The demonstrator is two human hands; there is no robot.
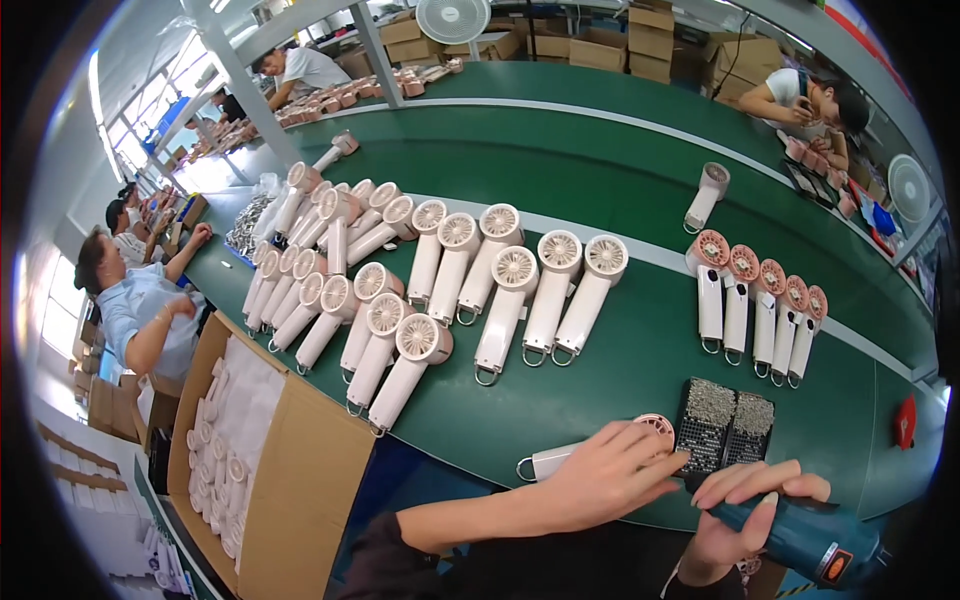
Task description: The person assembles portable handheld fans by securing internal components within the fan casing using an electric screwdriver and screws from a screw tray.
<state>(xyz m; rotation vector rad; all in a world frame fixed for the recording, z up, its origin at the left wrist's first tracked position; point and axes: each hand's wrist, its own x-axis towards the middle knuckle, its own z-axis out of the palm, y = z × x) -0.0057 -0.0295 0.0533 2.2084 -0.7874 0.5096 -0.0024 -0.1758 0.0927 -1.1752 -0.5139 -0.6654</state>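
Observation:
Near the front edge of the green table, a white handheld fan [553, 461] with a pinkish head lies on its side, its metal loop to the left. My left hand [620, 470] rests over the fan with curled fingers around its head, hiding much of it. My right hand [745, 505] is wrapped around a dark teal electric screwdriver [825, 540], whose front end points left toward my left fingers. The tip of the screwdriver is hidden. Just beyond both hands, a black two-part screw tray [705, 450] holds many small silver screws.
Many assembled white fans [500, 285] lie in rows on the left and middle of the table [600, 420]. Several fans with open backs [740, 290] line the right, with one more fan [706, 198] behind. A cardboard box [290, 480] of fans stands lower left. Other people work around.

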